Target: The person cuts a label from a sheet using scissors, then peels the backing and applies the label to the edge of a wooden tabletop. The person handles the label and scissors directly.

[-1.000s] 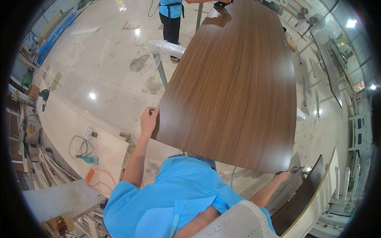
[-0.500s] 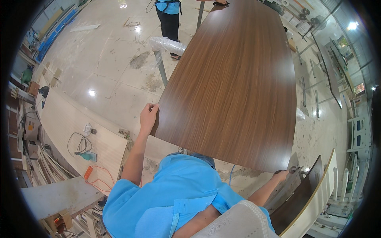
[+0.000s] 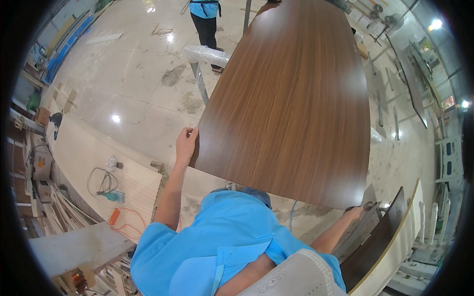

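A long dark brown wood-grain board (image 3: 291, 108) stretches away in front of me, its smooth face upward. My left hand (image 3: 186, 145) is closed on its left edge near the close left corner, the fingertips curled over the top. At the close right corner my right hand (image 3: 352, 213) is closed on the board, some of its fingers hidden by the board. At the far left end a co-worker's dark-covered hand touches the board, mostly cut off by the picture's upper rim. Plastic-wrapped support bar (image 3: 210, 54) shows beside the left edge, partly beneath the board.
A co-worker (image 3: 203, 24) in black trousers stands at the far left. To my left, a pale panel (image 3: 98, 158) bears a corded tool (image 3: 112, 196) and an orange cord (image 3: 129, 223). Upright panels (image 3: 390, 241) stand close on my right. A blue hose (image 3: 292, 217) lies on the floor.
The board's near edge and my right hand appear slightly higher in the picture, while the whole view has shifted a little. Both hands keep their hold.
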The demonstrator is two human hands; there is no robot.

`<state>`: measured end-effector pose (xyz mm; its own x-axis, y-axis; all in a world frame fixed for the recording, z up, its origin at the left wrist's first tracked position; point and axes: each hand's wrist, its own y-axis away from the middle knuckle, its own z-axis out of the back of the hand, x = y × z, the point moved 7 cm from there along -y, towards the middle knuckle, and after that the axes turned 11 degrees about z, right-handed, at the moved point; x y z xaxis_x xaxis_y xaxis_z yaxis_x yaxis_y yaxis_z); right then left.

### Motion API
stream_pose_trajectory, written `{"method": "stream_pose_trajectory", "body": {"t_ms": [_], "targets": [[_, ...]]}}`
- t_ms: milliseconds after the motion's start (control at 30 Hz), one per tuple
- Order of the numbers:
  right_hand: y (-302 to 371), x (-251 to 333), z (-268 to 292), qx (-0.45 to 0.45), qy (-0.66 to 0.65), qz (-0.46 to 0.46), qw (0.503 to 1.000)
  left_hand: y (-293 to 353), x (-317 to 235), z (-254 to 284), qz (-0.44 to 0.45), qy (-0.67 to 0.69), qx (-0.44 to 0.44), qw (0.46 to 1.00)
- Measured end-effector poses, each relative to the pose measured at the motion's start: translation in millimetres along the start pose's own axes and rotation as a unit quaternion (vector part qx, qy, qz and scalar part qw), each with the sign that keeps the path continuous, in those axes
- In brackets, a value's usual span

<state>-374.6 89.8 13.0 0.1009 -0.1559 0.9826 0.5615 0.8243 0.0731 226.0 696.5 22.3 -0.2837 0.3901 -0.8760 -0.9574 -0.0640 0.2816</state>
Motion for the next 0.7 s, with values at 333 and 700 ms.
{"method": "stream_pose_trajectory", "body": {"t_ms": [333, 700], "targets": [[10, 10, 1, 0.019, -0.011, 0.010, 1.000, 13, -10, 11, -0.033, -0.030, -0.050, 0.998], [-1, -6, 20, -0.033, 0.084, 0.015, 0.996, 45, -84, -8, -0.098, 0.147, 0.022, 0.984]]}}
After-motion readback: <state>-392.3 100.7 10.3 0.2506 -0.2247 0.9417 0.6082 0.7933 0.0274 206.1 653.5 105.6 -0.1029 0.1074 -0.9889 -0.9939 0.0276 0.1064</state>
